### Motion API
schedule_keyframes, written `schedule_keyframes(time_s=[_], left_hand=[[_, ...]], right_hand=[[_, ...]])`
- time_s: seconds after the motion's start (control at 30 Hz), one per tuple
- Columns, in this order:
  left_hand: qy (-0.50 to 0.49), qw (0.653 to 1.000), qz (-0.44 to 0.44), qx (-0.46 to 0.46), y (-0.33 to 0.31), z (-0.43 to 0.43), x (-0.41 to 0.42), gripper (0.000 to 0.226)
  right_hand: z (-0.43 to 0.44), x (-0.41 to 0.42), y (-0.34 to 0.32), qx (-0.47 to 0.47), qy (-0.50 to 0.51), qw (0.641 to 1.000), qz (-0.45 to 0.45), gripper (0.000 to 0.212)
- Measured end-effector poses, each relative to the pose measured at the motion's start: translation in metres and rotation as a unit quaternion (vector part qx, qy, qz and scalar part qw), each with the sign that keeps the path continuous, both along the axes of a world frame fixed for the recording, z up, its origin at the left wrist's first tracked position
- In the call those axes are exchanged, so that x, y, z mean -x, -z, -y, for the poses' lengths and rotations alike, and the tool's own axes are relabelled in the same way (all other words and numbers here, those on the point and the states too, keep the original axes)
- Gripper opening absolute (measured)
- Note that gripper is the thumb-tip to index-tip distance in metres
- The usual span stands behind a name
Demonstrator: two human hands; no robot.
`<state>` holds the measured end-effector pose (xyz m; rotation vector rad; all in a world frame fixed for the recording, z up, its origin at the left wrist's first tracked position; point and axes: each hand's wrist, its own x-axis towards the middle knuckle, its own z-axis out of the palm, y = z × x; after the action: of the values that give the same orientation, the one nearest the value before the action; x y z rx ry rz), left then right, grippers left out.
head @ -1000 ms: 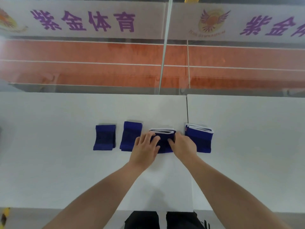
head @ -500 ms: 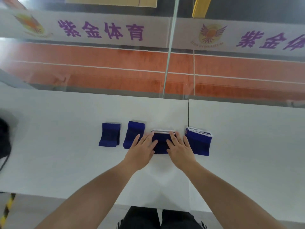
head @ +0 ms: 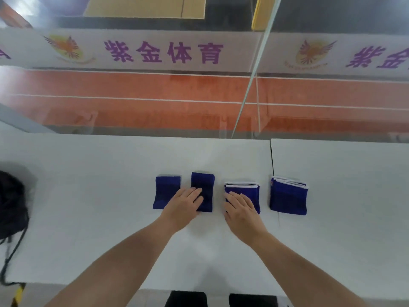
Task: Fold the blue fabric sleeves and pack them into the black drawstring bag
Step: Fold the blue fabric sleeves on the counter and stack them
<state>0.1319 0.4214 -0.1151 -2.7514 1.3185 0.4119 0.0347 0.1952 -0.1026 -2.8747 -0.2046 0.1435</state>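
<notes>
My left hand (head: pixel 183 203) has left the third sleeve (head: pixel 255 198), where it lay beside the right half a second ago. It now lies flat on the second sleeve (head: pixel 204 181), fingers straight and together across its near half, gripping nothing. The heel of that hand covers the gap between this sleeve and the first sleeve (head: pixel 164 191), and hides the first one's near right corner.

My right hand (head: pixel 242 209) has stayed on the third sleeve. It is flat too, fingers stretched forward over the blue, holding nothing, only pressing down. The sleeve's white edges show at the far side, past my fingertips.

The fourth sleeve (head: pixel 287 199) lies apart to the right, folded with its white edges at the far side, touched by neither hand. All four lie in a row on the white table (head: pixel 88 196), as they did before.

My head has turned left since then. The black bag (head: pixel 11 202), barely visible at the edge earlier, now shows more of itself at the table's far left, well apart from the sleeves, its cord (head: pixel 13 247) trailing toward the near edge.
</notes>
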Motion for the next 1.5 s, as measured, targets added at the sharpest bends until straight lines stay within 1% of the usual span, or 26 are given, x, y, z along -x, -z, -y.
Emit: schedule_keyframes(time_s=[0.1, 0.17, 0.2, 0.27, 0.3, 0.33, 0.37, 0.43, 0.47, 0.57, 0.6, 0.67, 0.8, 0.9, 1.0, 1.07, 1.13, 1.2, 1.37, 1.5], left_hand=[[0.089, 0.994, 0.050, 0.043, 0.014, -0.005, -0.006, 0.025], [0.097, 0.990, 0.058, 0.089, 0.017, -0.010, -0.007, 0.023], [0.077, 0.989, 0.041, 0.122, 0.015, -0.012, -0.006, 0.027], [0.021, 0.982, -0.021, 0.188, 0.009, -0.015, 0.002, 0.032], [-0.001, 0.976, -0.055, 0.209, 0.005, -0.017, 0.006, 0.029], [-0.016, 0.972, -0.084, 0.219, 0.000, -0.019, 0.011, 0.023], [-0.031, 0.970, -0.109, 0.215, -0.005, -0.021, 0.015, 0.019], [-0.060, 0.965, -0.162, 0.198, -0.014, -0.024, 0.019, 0.026], [-0.070, 0.962, -0.190, 0.182, -0.017, -0.024, 0.020, 0.029], [-0.086, 0.954, -0.230, 0.172, -0.018, -0.020, 0.014, 0.036], [-0.087, 0.955, -0.225, 0.170, -0.016, -0.017, 0.011, 0.037], [-0.076, 0.966, -0.183, 0.167, -0.012, -0.012, 0.006, 0.034], [-0.047, 0.987, -0.091, 0.121, 0.002, 0.000, -0.008, 0.019], [-0.046, 0.985, -0.103, 0.134, 0.012, 0.010, -0.018, 0.022], [-0.017, 0.987, -0.065, 0.144, 0.016, 0.010, -0.024, 0.019], [-0.015, 0.988, -0.053, 0.144, 0.017, 0.007, -0.024, 0.019], [-0.025, 0.988, -0.043, 0.144, 0.017, 0.002, -0.022, 0.023], [-0.034, 0.988, -0.043, 0.144, 0.014, -0.002, -0.019, 0.030], [-0.071, 0.984, -0.059, 0.154, 0.001, -0.014, -0.009, 0.060], [-0.085, 0.983, -0.060, 0.154, -0.011, -0.037, -0.009, 0.061]], right_hand=[[-0.019, -0.003, 0.004, -0.025, 0.020, 0.999, -0.018, 0.033], [-0.032, -0.007, 0.001, -0.037, 0.029, 0.998, -0.049, 0.038], [-0.038, -0.009, -0.003, -0.040, 0.035, 0.996, -0.071, 0.043], [-0.051, -0.010, -0.009, -0.048, 0.045, 0.990, -0.127, 0.051], [-0.056, -0.010, -0.011, -0.053, 0.049, 0.985, -0.158, 0.052], [-0.061, -0.010, -0.013, -0.056, 0.057, 0.981, -0.174, 0.048], [-0.065, -0.009, -0.015, -0.061, 0.073, 0.980, -0.176, 0.040], [-0.071, -0.010, -0.021, -0.078, 0.122, 0.974, -0.173, 0.024], [-0.072, -0.010, -0.024, -0.088, 0.144, 0.969, -0.180, 0.021], [-0.073, -0.015, -0.027, -0.104, 0.200, 0.953, -0.202, 0.023], [-0.073, -0.017, -0.026, -0.100, 0.211, 0.952, -0.199, 0.024], [-0.075, -0.021, -0.024, -0.080, 0.226, 0.951, -0.197, 0.025], [-0.078, -0.035, -0.014, -0.049, 0.273, 0.930, -0.241, 0.025], [-0.077, -0.049, -0.010, 0.000, 0.269, 0.922, -0.281, 0.026], [-0.074, -0.062, -0.012, 0.033, 0.266, 0.913, -0.307, 0.024], [-0.068, -0.066, -0.016, 0.031, 0.275, 0.906, -0.320, 0.030], [-0.062, -0.066, -0.019, 0.031, 0.275, 0.904, -0.326, 0.035], [-0.061, -0.065, -0.024, 0.037, 0.263, 0.907, -0.326, 0.036], [-0.065, -0.057, -0.039, 0.030, 0.229, 0.920, -0.318, 0.041], [-0.070, -0.050, -0.050, 0.024, 0.190, 0.928, -0.319, 0.043]])
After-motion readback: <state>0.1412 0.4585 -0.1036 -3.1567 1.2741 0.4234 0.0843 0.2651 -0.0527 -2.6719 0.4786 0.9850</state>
